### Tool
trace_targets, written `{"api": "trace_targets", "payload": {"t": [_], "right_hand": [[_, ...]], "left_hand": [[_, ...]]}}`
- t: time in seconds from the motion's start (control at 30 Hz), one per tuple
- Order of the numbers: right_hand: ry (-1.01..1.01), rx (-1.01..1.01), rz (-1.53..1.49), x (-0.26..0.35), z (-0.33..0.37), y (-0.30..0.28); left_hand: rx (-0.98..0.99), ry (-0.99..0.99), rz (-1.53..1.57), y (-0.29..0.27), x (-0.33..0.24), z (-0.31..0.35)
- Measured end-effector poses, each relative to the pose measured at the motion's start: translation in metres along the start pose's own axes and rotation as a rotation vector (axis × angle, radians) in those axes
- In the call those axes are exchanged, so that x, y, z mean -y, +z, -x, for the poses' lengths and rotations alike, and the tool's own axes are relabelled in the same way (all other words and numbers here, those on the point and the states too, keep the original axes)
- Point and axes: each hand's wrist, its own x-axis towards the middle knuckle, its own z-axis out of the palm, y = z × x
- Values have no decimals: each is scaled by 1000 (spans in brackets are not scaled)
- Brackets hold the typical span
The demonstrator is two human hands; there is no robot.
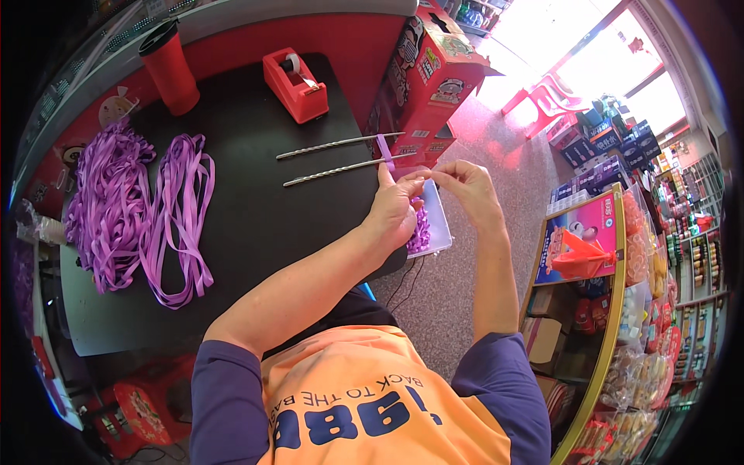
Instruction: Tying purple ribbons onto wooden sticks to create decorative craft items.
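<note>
Two twisted metal rods [333,147] lie side by side on the black table, their right ends beyond its edge. A purple ribbon [384,152] loops across the rods near those ends. My left hand [394,211] is closed at the ribbon, its index finger raised against the lower rod and its thumb and fingers pinched together. Just to its right, my right hand [470,190] pinches at the left fingertips; what it holds is too small to make out. Below my hands, a white box [441,225] holds small purple ribbon pieces [419,232], partly hidden by my left hand.
A large heap of purple ribbon [112,205] and a looser bundle [180,217] lie on the table's [248,232] left. Behind stand a red tumbler [172,77] and a red tape dispenser [298,97]. A red carton [430,70] is beyond; a goods-filled display case [601,333] stands right.
</note>
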Motion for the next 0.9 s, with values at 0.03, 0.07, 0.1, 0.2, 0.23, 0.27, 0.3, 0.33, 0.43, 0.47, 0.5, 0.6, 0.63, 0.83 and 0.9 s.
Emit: {"api": "trace_targets", "payload": {"t": [0.03,0.07,0.1,0.2,0.23,0.27,0.3,0.33,0.43,0.47,0.5,0.6,0.63,0.83,0.9], "right_hand": [[4,0,17,5,-3,-3],[-2,8,16,10,-8,-7],[-9,67,29,14,-15,-13],[-32,195,56,28,-44,-7],[-72,314,110,32,-55,-1],[-113,434,163,34,-66,4],[-113,433,164,34,-78,10],[-72,533,196,30,-90,16],[-20,653,295,25,-109,25],[-8,664,361,25,-113,27],[-7,670,362,24,-114,27],[-8,679,404,26,-115,29],[2,651,446,30,-114,33],[-32,563,547,27,-112,36],[-13,539,543,28,-108,38]], "left_hand": [[23,-15,8,-2,-1,-1],[21,-6,10,-3,0,-1],[2,-26,33,-1,0,0],[-10,-48,59,-2,-1,1],[-5,-53,80,-1,-1,1],[-1,-59,101,-1,-1,1],[0,-59,101,-1,-1,1],[13,-52,91,-2,0,1],[15,-43,90,-2,2,1],[11,-47,94,-2,3,0],[24,-52,88,-1,2,1],[13,-41,93,2,2,3],[9,-41,94,1,0,3],[15,-48,86,0,0,2],[31,-56,91,-1,1,1]]}}
